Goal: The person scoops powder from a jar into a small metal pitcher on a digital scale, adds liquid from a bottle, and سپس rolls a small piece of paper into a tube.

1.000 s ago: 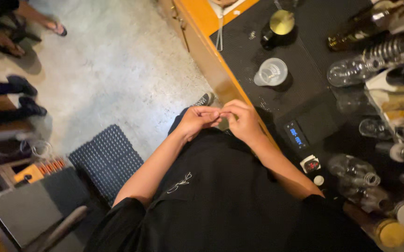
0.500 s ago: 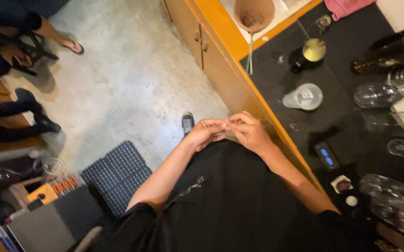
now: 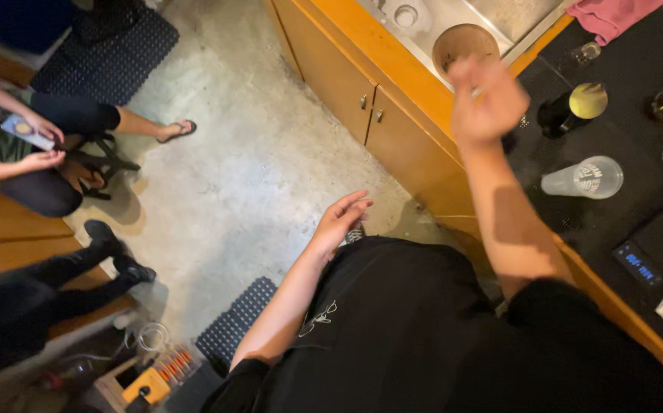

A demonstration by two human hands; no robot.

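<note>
Here, the concrete floor (image 3: 239,160) fills the middle and the 10 o'clock side of the view, with a dark ribbed mat (image 3: 236,325) at 7 o'clock. An orange wooden cabinet (image 3: 346,84) runs diagonally from 12 o'clock down toward 4 o'clock, and a black counter mat (image 3: 576,229) covers the top at 3 o'clock. A steel sink (image 3: 438,23) sits at 12 o'clock. Two seated people occupy the 9 o'clock edge; one of them holds a phone (image 3: 27,131) in both hands.

The person's black shirt (image 3: 392,329) takes up the 5 to 6 o'clock area. Their right hand (image 3: 487,95) is raised at 1 o'clock, blurred, fingers curled loosely with nothing visibly held; it hangs in front of a round brown wooden bowl (image 3: 463,46) that lies at the sink's edge. Their left hand (image 3: 339,222) sits near the centre, open, palm up, fingers spread and empty, over the floor beside the cabinet.

On the counter mat, a clear plastic cup (image 3: 585,177) lies on its side at 3 o'clock, just below the raised hand. A dark bottle with a yellow-green round cap (image 3: 576,107) lies at 2 o'clock. A pink cloth (image 3: 610,14) is bunched at 1 o'clock. A small scale with a blue display (image 3: 639,266) rests at 4 o'clock, well apart from both hands.
</note>
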